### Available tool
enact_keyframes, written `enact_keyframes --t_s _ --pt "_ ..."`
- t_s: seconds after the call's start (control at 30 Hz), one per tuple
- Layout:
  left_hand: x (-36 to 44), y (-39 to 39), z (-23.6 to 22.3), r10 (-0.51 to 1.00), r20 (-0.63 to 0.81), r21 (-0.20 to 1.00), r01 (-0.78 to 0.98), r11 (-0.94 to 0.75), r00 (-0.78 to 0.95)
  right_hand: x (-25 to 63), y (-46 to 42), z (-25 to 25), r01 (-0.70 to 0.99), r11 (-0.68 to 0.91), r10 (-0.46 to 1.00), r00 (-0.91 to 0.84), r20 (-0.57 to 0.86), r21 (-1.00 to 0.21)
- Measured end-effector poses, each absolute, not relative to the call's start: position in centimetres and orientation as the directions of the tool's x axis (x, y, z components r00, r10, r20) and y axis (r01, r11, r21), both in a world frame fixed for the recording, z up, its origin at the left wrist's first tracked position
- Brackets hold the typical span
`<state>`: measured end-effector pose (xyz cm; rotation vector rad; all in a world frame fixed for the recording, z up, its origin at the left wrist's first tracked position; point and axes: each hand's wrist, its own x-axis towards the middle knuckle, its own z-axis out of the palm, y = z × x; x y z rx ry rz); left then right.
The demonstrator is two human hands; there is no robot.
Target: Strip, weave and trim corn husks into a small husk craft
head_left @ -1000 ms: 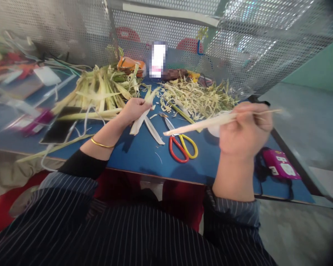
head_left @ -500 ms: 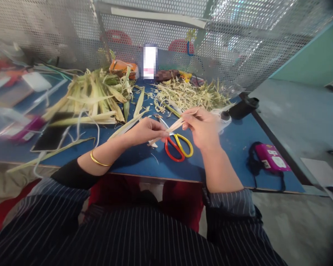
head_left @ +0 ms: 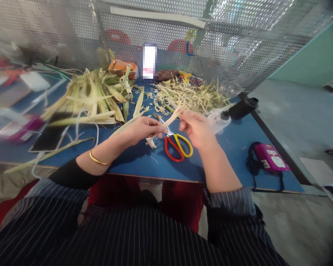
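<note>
My left hand pinches a pale strip of corn husk between thumb and fingertips. The strip slants up and to the right, its far end frayed. My right hand is at that far end, fingers curled inward; whether a fine strand is between them is hidden. Below the strip, scissors with one red and one yellow handle lie on the blue table, blades pointing away from me. A small husk scrap hangs or lies just under my left fingertips; I cannot tell which.
Whole husks are heaped at the left, with shredded husk piled at the back right. A phone stands between them. Rightward are a black cylinder, a clear plastic bag and a magenta box. Perforated metal rises behind.
My right hand has shifted slightly left and down, its fingers curling away from the strip's middle. More of the husk strip's frayed far end now shows. My left hand keeps its hold.
</note>
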<state>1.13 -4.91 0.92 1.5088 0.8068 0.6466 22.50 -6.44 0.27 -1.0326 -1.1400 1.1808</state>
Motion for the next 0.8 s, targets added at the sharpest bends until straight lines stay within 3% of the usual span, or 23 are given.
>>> enact_keyframes --t_s 0.1,0.3,0.47,0.7,0.8 --pt "1.4 -5.3 0.9 0.747 -0.104 0.986 0.164 -0.007 0.657 21.0 -7.1 0.2 -0.119 0.043 0.993 -0.105 0.055 -0.992" --pt "1.5 -5.2 0.6 0.720 -0.134 0.986 0.161 0.031 0.681 21.2 -6.7 0.1 -0.219 0.080 0.992 0.112 0.057 -0.972" --pt "1.2 -4.8 0.6 0.734 -0.106 0.981 0.193 -0.036 0.671 21.3 -6.5 0.1 -0.225 0.071 0.991 0.123 0.044 -0.972" --pt "0.7 -4.2 1.0 0.756 -0.116 0.985 0.175 0.003 0.644 22.2 -5.6 0.0 -0.215 0.298 0.903 0.378 0.202 -0.930" --pt "0.8 -3.6 0.8 0.857 -0.114 0.993 0.083 0.083 0.502 22.7 -5.8 0.5 -0.045 0.280 0.905 0.347 0.248 -0.959"
